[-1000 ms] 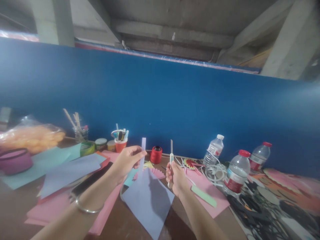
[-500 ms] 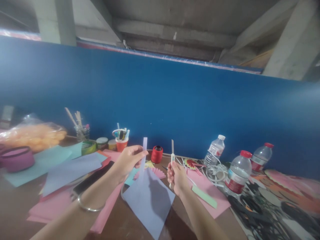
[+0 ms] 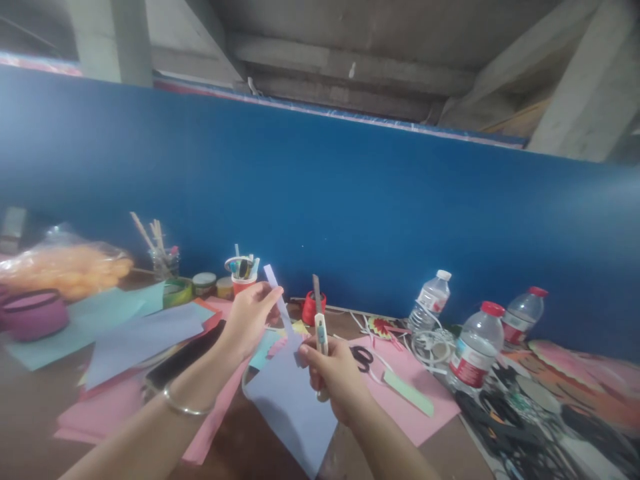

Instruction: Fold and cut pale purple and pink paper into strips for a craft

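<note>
Left hand point(image 3: 249, 319) pinches a narrow lavender paper strip point(image 3: 278, 300), raised above the table centre. Right hand point(image 3: 334, 375) is fisted around a utility knife point(image 3: 319, 321), blade up, thumb on the lavender sheet point(image 3: 293, 400) lying near centre. Scissors point(image 3: 361, 357) lie just right on pink paper point(image 3: 405, 393). Red thread spool point(image 3: 311, 307) sits far behind; water bottles point(image 3: 475, 347) to the right.

Tall blue partition wall point(image 3: 380, 200) behind brown table point(image 3: 240, 447), bare concrete beams point(image 3: 350, 67) overhead, dim daylight

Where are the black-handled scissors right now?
The black-handled scissors lie on the pink paper sheet, just right of the right hand gripping the utility knife.
</note>
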### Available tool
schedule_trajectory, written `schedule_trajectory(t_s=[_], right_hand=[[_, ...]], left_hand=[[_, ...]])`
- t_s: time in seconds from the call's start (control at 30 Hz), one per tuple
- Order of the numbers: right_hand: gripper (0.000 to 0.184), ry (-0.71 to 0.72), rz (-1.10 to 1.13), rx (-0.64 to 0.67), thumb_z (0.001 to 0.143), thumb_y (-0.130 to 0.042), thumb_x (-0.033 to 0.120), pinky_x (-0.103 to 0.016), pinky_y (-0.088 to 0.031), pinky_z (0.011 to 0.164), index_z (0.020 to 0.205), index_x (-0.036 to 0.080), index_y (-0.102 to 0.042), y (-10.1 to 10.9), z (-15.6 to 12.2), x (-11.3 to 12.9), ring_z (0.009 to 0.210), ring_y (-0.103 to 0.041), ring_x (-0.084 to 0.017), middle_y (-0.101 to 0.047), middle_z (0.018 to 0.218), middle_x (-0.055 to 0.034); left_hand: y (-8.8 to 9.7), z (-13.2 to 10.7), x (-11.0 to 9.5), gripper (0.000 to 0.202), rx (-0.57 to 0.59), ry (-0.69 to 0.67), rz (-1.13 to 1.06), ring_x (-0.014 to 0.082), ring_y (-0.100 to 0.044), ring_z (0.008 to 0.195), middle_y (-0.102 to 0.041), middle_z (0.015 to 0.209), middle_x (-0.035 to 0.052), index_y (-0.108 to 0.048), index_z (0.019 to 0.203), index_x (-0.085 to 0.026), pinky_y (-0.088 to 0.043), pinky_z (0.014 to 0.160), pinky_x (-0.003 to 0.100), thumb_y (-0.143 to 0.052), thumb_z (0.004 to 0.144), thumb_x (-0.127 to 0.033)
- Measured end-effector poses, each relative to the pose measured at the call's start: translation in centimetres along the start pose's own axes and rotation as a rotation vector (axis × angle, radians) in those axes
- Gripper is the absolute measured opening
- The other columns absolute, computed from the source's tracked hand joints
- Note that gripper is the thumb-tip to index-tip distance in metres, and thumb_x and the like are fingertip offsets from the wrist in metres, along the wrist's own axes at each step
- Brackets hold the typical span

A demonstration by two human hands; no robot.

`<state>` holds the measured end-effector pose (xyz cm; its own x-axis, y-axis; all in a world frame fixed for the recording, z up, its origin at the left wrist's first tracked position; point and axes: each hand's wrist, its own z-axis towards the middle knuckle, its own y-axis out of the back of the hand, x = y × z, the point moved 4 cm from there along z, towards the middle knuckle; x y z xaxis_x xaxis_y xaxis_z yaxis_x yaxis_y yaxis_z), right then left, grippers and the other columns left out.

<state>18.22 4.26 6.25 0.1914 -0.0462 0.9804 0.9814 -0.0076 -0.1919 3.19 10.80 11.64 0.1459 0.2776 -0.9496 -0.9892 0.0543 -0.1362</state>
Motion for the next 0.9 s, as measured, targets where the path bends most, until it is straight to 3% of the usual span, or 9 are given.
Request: schedule_trajectory(t_s=[0.13, 0.23, 0.3, 0.4, 0.47, 0.57, 0.67, 0.77, 0.9], right_hand=[[0.017, 0.007, -0.038, -0.065, 0.069, -0.065, 0.028, -0.019, -0.021, 0.034, 0.064, 0.014, -0.056, -0.3, -0.3, 0.1, 0.033, -0.035, -0.004, -0.051, 0.049, 0.0046], [0.018, 0.046, -0.035, -0.082, 0.072, -0.062, 0.032, -0.019, -0.022, 0.037, 0.07, 0.015, -0.055, -0.1, -0.1, 0.0, 0.036, -0.034, -0.004, -0.049, 0.053, 0.0057], [0.023, 0.068, -0.033, -0.072, 0.075, -0.061, 0.037, -0.02, -0.024, 0.039, 0.072, 0.015, -0.055, 0.1, 0.0, 0.0, 0.039, -0.034, -0.005, -0.049, 0.055, 0.0054], [0.035, 0.206, -0.14, -0.081, 0.088, -0.044, 0.047, -0.023, -0.032, 0.047, 0.075, 0.016, -0.055, 0.7, -0.2, 1.0, 0.049, -0.04, -0.009, -0.05, 0.061, 0.0025], [0.043, 0.4, -0.388, -0.108, 0.094, -0.028, 0.046, -0.025, -0.037, 0.057, 0.079, 0.017, -0.056, 1.4, -0.6, 2.6, 0.06, -0.047, -0.013, -0.053, 0.067, -0.0002], [0.035, 0.622, -0.87, -0.095, 0.096, -0.032, 0.039, -0.028, -0.04, 0.068, 0.101, 0.019, -0.06, 2.5, -1.1, 4.8, 0.077, -0.056, -0.018, -0.062, 0.084, -0.0048], [0.034, 0.846, -1.254, -0.04, 0.095, -0.039, 0.036, -0.028, -0.04, 0.066, 0.119, 0.019, -0.057, 3.0, -1.7, 6.3, 0.076, -0.058, -0.02, -0.064, 0.083, -0.0055], [0.034, 1.014, -1.401, -0.09, 0.095, -0.041, 0.032, -0.028, -0.039, 0.063, 0.122, 0.018, -0.057, 3.3, -2.2, 6.9, 0.071, -0.059, -0.019, -0.065, 0.079, -0.0057], [0.035, 1.031, -1.433, -0.146, 0.096, -0.041, 0.031, -0.028, -0.039, 0.062, 0.122, 0.016, -0.058, 3.1, -2.2, 6.6, 0.071, -0.059, -0.018, -0.065, 0.079, -0.0061]], left_hand=[[-0.9, -0.9, -0.2, 0.026, 0.103, 0.063, 0.022, 0.0083, -0.049, 0.049, -0.053, 0.057, -0.0046, -0.056, 0.072, -0.018, -0.039, 0.048, 0.02, -0.064, 0.076, -0.042], [-2.3, -2.1, 0.3, 0.023, 0.272, 0.178, 0.065, 0.0103, -0.05, 0.044, -0.059, 0.056, 0.0007, -0.061, 0.069, -0.015, -0.033, 0.04, 0.02, -0.07, 0.07, -0.036], [-2.9, -2.7, 0.8, 0.02, 0.324, 0.224, 0.079, 0.011, -0.052, 0.042, -0.063, 0.056, 0.0043, -0.064, 0.068, -0.013, -0.031, 0.037, 0.019, -0.072, 0.068, -0.031], [-2.9, -2.6, 1.2, 0.019, 0.275, 0.233, 0.039, 0.0107, -0.055, 0.046, -0.064, 0.056, 0.0042, -0.065, 0.07, -0.013, -0.036, 0.041, 0.018, -0.07, 0.071, -0.031], [-2.3, -2.0, 0.9, 0.022, 0.2, 0.225, -0.017, 0.0103, -0.057, 0.051, -0.063, 0.057, 0.0027, -0.064, 0.071, -0.013, -0.042, 0.047, 0.018, -0.071, 0.072, -0.034], [-0.8, -0.8, 0.1, 0.023, 0.096, 0.215, -0.109, 0.0093, -0.058, 0.053, -0.063, 0.059, 0.0014, -0.063, 0.072, -0.013, -0.047, 0.053, 0.019, -0.072, 0.071, -0.035], [0.6, 0.1, -0.8, 0.023, 0.016, 0.211, -0.176, 0.008, -0.056, 0.05, -0.062, 0.058, 0.0006, -0.064, 0.077, -0.014, -0.045, 0.049, 0.017, -0.072, 0.072, -0.035], [1.6, 0.5, -1.3, 0.023, -0.037, 0.2, -0.213, 0.0067, -0.054, 0.048, -0.061, 0.058, 0.0006, -0.064, 0.079, -0.013, -0.042, 0.044, 0.014, -0.071, 0.072, -0.035], [1.9, 0.6, -1.2, 0.023, -0.044, 0.199, -0.238, 0.0073, -0.054, 0.048, -0.061, 0.058, 0.0012, -0.066, 0.08, -0.013, -0.042, 0.042, 0.014, -0.072, 0.072, -0.033]])
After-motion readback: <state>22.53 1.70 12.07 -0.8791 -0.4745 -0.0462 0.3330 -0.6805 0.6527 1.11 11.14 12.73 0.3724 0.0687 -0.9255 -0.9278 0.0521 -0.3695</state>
